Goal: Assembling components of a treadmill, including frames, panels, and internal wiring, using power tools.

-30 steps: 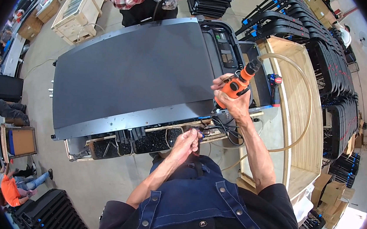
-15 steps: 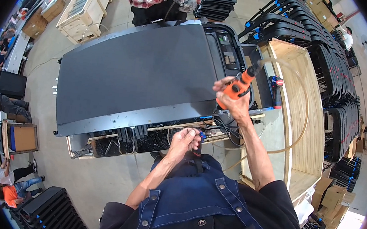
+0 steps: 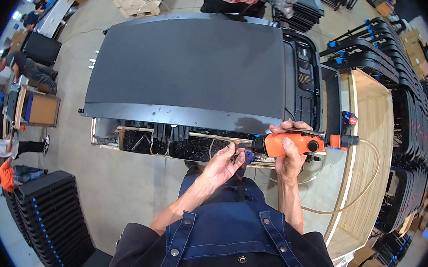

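Right hand (image 3: 287,157) gripping orange driver (image 3: 289,143), left hand (image 3: 223,164) perhaps at its tip

You wear a dark blue denim apron with round metal snaps on its two straps, over a black top with sleeves pushed above your elbows. Your left hand (image 3: 224,165) and right hand (image 3: 288,158), toward twelve o'clock, are ungloved.

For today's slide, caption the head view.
Right hand holds an orange air screwdriver; left hand meets its tip.
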`<act>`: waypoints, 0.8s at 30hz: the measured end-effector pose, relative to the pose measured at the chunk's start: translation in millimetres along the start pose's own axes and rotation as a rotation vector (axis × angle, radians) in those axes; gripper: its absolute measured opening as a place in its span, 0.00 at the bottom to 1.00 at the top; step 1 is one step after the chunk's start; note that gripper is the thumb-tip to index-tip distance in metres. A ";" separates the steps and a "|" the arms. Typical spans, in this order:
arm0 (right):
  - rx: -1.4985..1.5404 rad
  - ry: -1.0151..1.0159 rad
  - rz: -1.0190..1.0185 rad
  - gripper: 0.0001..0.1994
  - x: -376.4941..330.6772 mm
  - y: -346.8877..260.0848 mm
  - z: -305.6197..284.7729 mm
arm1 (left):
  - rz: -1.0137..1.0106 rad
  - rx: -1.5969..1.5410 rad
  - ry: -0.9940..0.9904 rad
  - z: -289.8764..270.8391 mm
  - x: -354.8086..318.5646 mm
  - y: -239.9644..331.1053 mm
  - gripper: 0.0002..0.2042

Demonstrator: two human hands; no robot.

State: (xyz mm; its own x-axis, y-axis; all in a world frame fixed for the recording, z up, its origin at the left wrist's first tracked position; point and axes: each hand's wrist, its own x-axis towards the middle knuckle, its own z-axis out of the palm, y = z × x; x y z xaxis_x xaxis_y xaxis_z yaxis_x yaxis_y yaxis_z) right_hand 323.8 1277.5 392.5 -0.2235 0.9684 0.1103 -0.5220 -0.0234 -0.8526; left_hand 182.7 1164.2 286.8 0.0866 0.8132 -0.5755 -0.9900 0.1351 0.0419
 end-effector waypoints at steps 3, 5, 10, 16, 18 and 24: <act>0.022 0.046 0.007 0.24 -4.1 11.4 1.6 | 0.007 -0.075 0.037 -2.1 -4.9 1.5 0.10; 0.039 0.044 0.003 0.24 -6.3 14.2 3.6 | 0.027 -0.104 0.036 -4.5 -9.0 4.8 0.10; 0.085 0.034 -0.016 0.24 -7.6 21.4 18.8 | 0.054 -0.175 0.058 1.4 -20.4 18.5 0.10; 0.066 0.074 -0.049 0.24 -15.3 40.8 55.4 | 0.139 -0.183 0.099 -4.4 -16.2 37.9 0.10; -0.073 0.028 -0.100 0.24 -21.5 50.5 70.4 | 0.132 -0.193 0.149 -7.7 -16.7 45.2 0.10; -0.268 -0.229 -0.225 0.25 -17.0 69.4 115.4 | 0.078 -0.259 0.188 -8.0 -8.9 88.4 0.11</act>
State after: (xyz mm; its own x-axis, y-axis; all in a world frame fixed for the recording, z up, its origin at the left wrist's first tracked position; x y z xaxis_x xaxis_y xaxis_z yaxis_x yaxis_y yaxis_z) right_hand 196.3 1230.8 390.4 -0.3214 0.8613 0.3936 -0.3526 0.2769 -0.8939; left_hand 93.5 1164.3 289.2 0.0107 0.6933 -0.7206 -0.9904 -0.0922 -0.1034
